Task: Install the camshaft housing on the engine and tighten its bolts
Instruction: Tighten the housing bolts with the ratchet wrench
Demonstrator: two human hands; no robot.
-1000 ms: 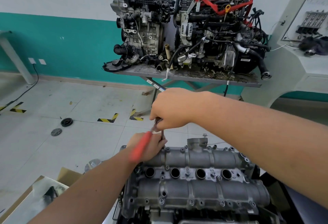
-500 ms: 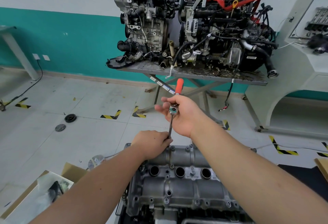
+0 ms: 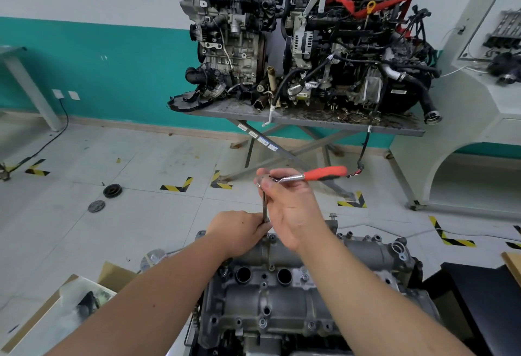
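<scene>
The grey camshaft housing (image 3: 270, 299) sits on the engine at the bottom middle, with bolts along its edges and round plug holes. A ratchet wrench with a red handle (image 3: 324, 174) stands on a long extension bar (image 3: 264, 206) over the housing's far left corner. My right hand (image 3: 290, 209) holds the ratchet head at the top, the handle pointing right. My left hand (image 3: 239, 231) pinches the bottom of the extension at the housing, hiding the socket and bolt.
Two other engines (image 3: 296, 40) stand on a grey folding table (image 3: 310, 121) by the teal wall. A cardboard box (image 3: 56, 307) lies at lower left, a black surface (image 3: 479, 299) at lower right. Round parts (image 3: 112, 190) lie on the tiled floor.
The ratchet handle has swung from lower left, past pointing away, round to the right. My right hand turned with it. My left hand stays at the extension's base.
</scene>
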